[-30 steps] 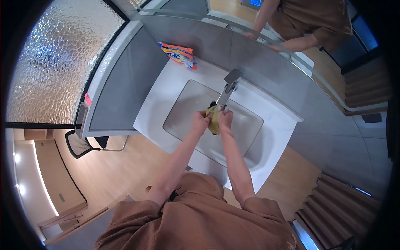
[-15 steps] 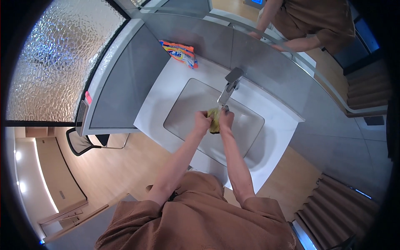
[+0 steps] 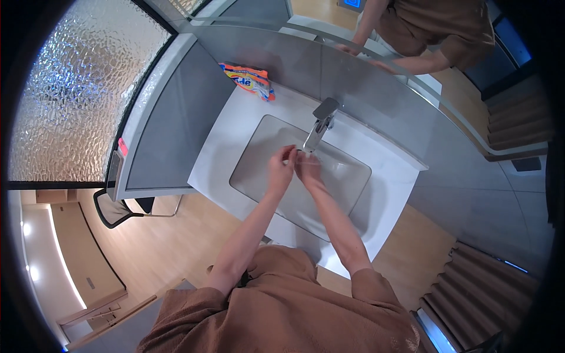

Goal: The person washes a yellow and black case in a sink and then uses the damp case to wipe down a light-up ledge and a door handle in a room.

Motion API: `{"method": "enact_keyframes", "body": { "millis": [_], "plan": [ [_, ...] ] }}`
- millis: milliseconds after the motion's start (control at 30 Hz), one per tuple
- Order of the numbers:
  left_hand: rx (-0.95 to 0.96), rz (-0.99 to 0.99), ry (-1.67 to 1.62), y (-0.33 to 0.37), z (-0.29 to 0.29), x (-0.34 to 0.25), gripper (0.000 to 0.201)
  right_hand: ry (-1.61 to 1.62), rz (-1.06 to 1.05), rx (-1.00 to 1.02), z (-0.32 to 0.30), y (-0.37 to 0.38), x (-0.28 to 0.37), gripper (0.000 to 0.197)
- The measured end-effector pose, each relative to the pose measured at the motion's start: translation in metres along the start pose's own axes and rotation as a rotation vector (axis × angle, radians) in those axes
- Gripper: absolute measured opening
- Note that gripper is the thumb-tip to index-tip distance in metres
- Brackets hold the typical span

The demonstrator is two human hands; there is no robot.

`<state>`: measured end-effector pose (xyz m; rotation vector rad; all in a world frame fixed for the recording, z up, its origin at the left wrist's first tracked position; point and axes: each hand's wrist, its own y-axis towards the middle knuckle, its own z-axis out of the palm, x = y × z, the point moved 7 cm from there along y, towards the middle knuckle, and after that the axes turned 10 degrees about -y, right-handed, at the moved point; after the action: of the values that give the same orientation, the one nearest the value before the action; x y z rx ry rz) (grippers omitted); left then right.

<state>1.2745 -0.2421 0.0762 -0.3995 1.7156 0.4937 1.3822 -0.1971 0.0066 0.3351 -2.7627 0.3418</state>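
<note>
Both my hands are together over the white sink (image 3: 250,167), just under the spout of the silver faucet (image 3: 319,125). My left hand (image 3: 282,166) is closed, its fingertips pinched at a small dark bit beside the right hand. My right hand (image 3: 309,169) lies under the spout with a clear, shiny blur, likely water, across its fingers. That blur keeps me from telling how its fingers are set. No yellow-green cloth shows between the hands now.
An orange and blue plastic detergent bag (image 3: 250,80) lies at the back left of the white counter (image 3: 215,141). A mirror (image 3: 412,35) runs along the wall behind. Left of the counter rises a grey partition (image 3: 170,123), with a chair (image 3: 120,207) beyond it.
The yellow-green cloth held between both hands has gone from sight. My hands have shifted slightly up and left, and the right hand has come under the spout.
</note>
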Motion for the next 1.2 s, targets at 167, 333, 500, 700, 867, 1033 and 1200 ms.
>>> {"method": "enact_keyframes", "body": {
  "millis": [167, 333, 500, 700, 867, 1033, 1200],
  "plan": [
    [0.235, -0.222, -0.270, 0.022, 0.058, -0.011, 0.014, 0.169, -0.033, 0.036, 0.025, 0.029, -0.029, 0.035],
    [0.227, -0.491, -0.064, 0.017, 0.061, 0.038, 0.018, 0.341, 0.105, -0.051, 0.003, -0.004, -0.030, 0.035],
    [0.352, -0.865, -0.369, -0.013, 0.084, 0.043, 0.022, 0.501, 0.404, -0.061, 0.005, -0.037, -0.067, 0.050],
    [0.271, -0.775, -0.653, 0.009, 0.054, 0.065, 0.034, 0.402, 0.072, 0.049, 0.029, -0.018, 0.010, 0.035],
    [0.685, 0.062, 0.687, -0.032, 0.086, -0.059, 0.036, 0.532, -0.194, -0.083, 0.041, -0.002, 0.000, 0.020],
    [0.932, 0.149, 0.248, -0.083, 0.081, -0.091, 0.034, -0.447, -0.696, 0.159, 0.026, 0.014, 0.070, 0.015],
    [0.924, 0.202, -0.055, -0.070, 0.068, -0.063, 0.033, -0.384, -0.774, 0.060, 0.020, 0.017, 0.091, 0.018]
  ]
}}
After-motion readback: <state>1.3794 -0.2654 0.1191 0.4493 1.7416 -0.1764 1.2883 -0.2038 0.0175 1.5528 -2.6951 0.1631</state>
